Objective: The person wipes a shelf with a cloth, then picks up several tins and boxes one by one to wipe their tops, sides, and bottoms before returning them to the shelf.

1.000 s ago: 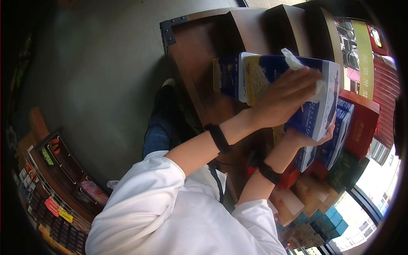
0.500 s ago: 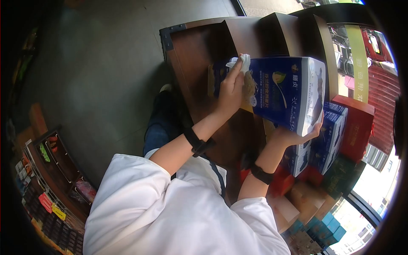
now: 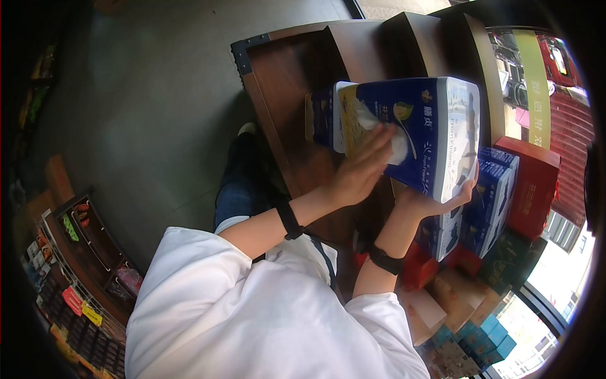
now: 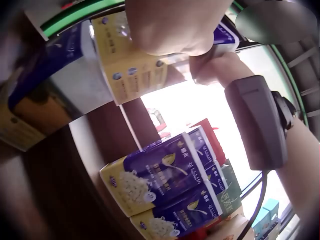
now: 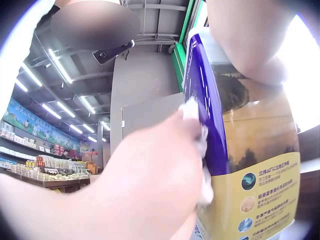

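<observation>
A blue and yellow oatmeal box (image 3: pixel 429 107) is tilted above the shelf, its white end toward the window. My right hand (image 3: pixel 435 202) grips that end from below, fingers along the lower edge. On the box's broad blue face my left hand (image 3: pixel 363 167) presses a white tissue (image 3: pixel 398 148), fingers laid across the printed picture. In the right wrist view the tissue (image 5: pixel 202 155) bunches out from under the left hand (image 5: pixel 155 170), against the side of the box (image 5: pixel 260 130). The box's yellow side (image 4: pixel 145 82) shows in the left wrist view.
A dark stepped wooden shelf (image 3: pixel 271 69) runs beneath. Another oatmeal box (image 3: pixel 322 117) stands past the held one's yellow end. Near the window are stacked oatmeal boxes (image 3: pixel 486 202), a red box (image 3: pixel 527 183) and light blue boxes (image 3: pixel 492 338). A goods rack (image 3: pixel 95 246) is behind.
My left hand has swept the tissue from near the white end to the yellow end, then back to the middle of the blue face. My right hand keeps its hold on the box.
</observation>
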`<control>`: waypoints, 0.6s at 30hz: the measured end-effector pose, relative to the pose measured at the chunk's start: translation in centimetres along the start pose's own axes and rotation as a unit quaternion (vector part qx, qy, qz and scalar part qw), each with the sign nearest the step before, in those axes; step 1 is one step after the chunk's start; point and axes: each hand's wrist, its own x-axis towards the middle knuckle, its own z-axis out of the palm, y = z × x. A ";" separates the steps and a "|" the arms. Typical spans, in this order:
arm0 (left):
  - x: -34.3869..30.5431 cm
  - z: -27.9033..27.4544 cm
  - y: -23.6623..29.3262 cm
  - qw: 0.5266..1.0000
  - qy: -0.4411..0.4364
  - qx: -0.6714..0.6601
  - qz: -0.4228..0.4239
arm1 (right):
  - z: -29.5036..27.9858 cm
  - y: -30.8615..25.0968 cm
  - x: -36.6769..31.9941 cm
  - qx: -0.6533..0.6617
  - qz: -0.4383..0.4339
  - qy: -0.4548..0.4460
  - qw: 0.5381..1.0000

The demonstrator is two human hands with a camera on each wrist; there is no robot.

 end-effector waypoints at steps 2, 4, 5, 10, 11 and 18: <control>-1.2 -0.4 -1.0 0.999 0.009 -0.004 -0.043 | -0.1 0.1 0.1 0.008 0.007 -0.001 1.000; -1.8 -0.6 -1.4 0.985 0.059 -0.013 -0.162 | -0.5 0.2 0.2 0.017 0.013 0.001 1.000; -2.0 -0.7 -1.5 0.985 0.058 -0.012 -0.160 | -0.6 0.4 0.3 0.023 0.018 -0.002 1.000; -0.3 -2.2 0.5 0.906 0.021 -0.149 -0.396 | -0.3 0.2 0.1 0.040 0.024 -0.012 0.999; 0.6 -2.3 1.1 0.909 0.017 -0.146 -0.390 | 0.1 -0.1 0.0 0.048 0.020 -0.010 0.999; 6.2 -1.1 5.2 0.985 -0.093 -0.004 0.142 | 0.7 -0.8 -0.2 -0.002 -0.034 0.018 0.999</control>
